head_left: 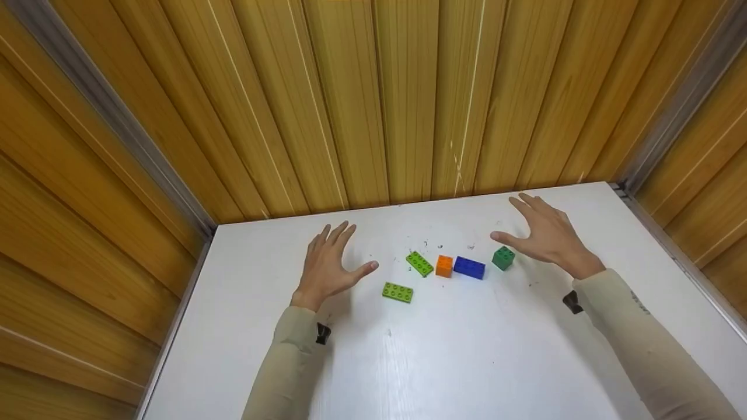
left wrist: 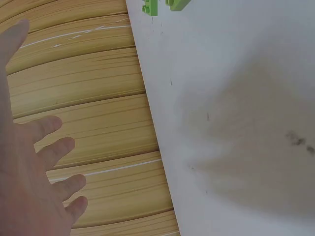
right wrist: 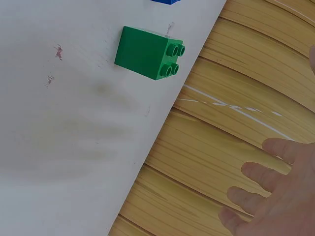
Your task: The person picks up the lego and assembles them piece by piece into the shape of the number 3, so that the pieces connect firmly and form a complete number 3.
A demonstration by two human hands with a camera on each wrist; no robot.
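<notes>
A white table fills the lower frame below wood-grain panels. Left hand and right hand hover apart, outspread. Only the head view shows the orange building brick.

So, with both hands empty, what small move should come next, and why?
Probably bring the right fingers down to the dark green block. They are spread and hold nothing, it is the nearest block to them, and a visible gap separates it from the blue block, so there seems to be room to grip it.
</notes>
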